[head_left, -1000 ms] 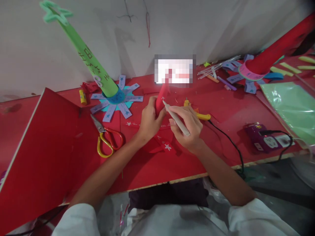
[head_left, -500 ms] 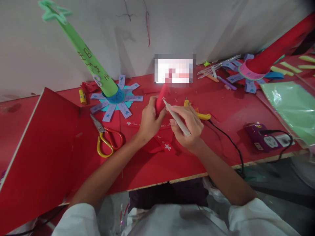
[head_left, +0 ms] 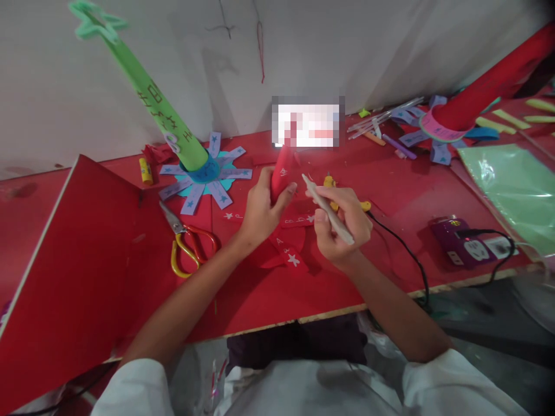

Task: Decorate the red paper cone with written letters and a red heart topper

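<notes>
"Head view, what are the hands doing?"
"Left hand (head_left: pixel 260 214) wraps around a red tube (head_left: pixel 281 173), up over the red table (head_left: pixel 403 185), white writing on its side!"
"And the right hand (head_left: pixel 344 222)?"
"Clamped on a pale pen (head_left: pixel 328 208), tip just to the right of the tube, not touching it. The two hands are apart, too."
"Is that tube resting on anything?"
"Hard to call: its lower end is hidden behind the left hand. Near it lie red strips (head_left: pixel 285 249) with white letters and stars."
"What's over on the left?"
"Scissors (head_left: pixel 177 227) flat on the table, near a green tube (head_left: pixel 162 112) rising from a ring of purple strips (head_left: pixel 236 173)."
"And the right?"
"A yellow tool (head_left: pixel 365 206), partly behind the right hand, and beyond its black cord (head_left: pixel 403 245), a purple box (head_left: pixel 448 234)!"
</notes>
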`<state>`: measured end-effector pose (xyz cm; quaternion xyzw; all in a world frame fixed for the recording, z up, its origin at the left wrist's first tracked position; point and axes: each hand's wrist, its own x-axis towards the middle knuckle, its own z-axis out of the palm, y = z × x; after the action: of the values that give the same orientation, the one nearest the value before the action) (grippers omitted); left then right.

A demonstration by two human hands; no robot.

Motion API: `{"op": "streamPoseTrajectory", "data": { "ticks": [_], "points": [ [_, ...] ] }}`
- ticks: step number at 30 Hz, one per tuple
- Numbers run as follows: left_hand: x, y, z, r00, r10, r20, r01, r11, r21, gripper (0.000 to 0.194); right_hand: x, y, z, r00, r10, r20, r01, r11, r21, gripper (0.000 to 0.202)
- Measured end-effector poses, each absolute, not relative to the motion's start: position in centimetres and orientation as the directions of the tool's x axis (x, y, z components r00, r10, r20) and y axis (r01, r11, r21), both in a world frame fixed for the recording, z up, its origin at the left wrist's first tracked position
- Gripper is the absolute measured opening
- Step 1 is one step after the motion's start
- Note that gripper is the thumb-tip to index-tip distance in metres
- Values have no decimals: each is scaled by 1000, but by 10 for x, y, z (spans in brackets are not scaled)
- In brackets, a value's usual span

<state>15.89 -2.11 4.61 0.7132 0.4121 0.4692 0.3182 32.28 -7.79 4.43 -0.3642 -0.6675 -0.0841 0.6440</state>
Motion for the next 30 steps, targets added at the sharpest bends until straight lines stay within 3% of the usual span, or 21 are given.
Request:
{"op": "streamPoseTrajectory", "data": {
  "ticks": [6, 11, 15, 19, 23, 26, 30],
  "points": [
    [141, -11, 64, 473, 801, 367, -4, -414, 910, 36, 324, -75, 37, 279, 384, 880, 542, 694, -475, 31],
    [119, 4, 72, 741, 630, 230, -38, -303, 952, 42, 322, -73, 37, 299, 402, 865, 484, 718, -501, 30],
    [119, 6, 68, 675, 698, 240, 22, -344, 939, 50, 321, -73, 37, 271, 364, 891, 512, 730, -454, 29],
    [131, 3, 62, 433, 840, 326, 272, -467, 842, 60, 323, -74, 38, 254, 376, 891, 511, 730, -454, 28],
    [136, 3, 57, 201, 891, 408, 425, -454, 783, 46, 324, -74, 37, 252, 394, 884, 516, 718, -467, 26],
    [134, 2, 60, 204, 904, 376, 355, -426, 832, 31, 324, -73, 34, 238, 400, 885, 564, 685, -461, 27],
    [131, -4, 70, 422, 856, 299, 87, -366, 926, 29, 325, -72, 34, 213, 373, 903, 568, 705, -425, 30]
  ]
}}
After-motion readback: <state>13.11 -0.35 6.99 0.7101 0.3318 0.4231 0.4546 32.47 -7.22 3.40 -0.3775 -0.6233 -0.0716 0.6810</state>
